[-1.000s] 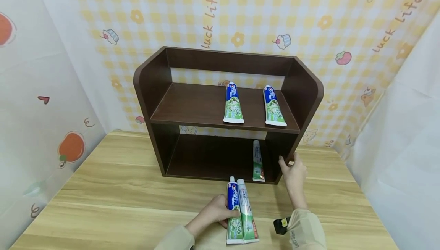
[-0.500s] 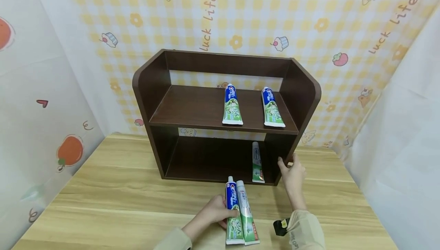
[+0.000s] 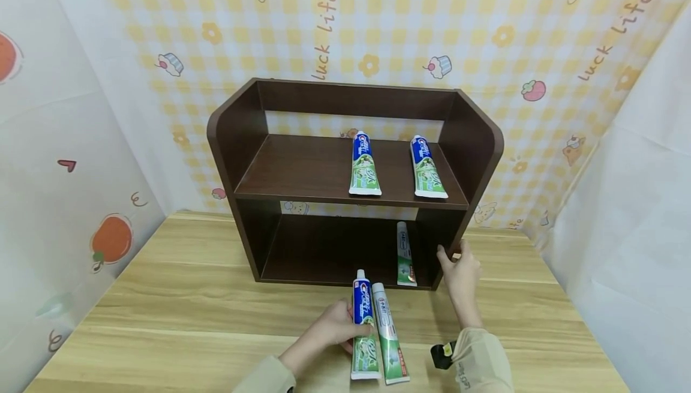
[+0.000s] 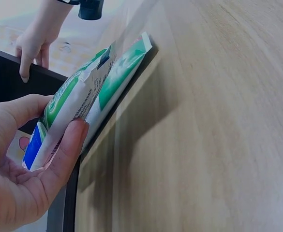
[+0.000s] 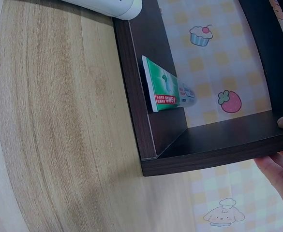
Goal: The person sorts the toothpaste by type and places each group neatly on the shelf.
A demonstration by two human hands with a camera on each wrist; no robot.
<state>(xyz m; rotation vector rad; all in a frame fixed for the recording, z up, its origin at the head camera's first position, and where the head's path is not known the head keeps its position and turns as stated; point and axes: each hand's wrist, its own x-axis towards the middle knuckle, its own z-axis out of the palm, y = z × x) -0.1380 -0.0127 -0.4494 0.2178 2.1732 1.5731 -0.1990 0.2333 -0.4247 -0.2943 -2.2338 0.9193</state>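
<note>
Behind your wood-grained table (image 3: 178,321) hangs a yellow-checked cloth (image 3: 388,27); over the table, your left hand (image 3: 336,326) pinches a blue-green tube (image 3: 365,348), just left of a silver-green tube (image 3: 390,336); your right hand (image 3: 461,270) grips the dark shelf (image 3: 318,165) by its right side

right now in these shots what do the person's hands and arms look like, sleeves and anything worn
The left hand and right hand are ungloved. The left sleeve and right sleeve are beige; the right one bears grey lettering. A black wrist camera with a yellow mark sits by the right cuff.
</note>
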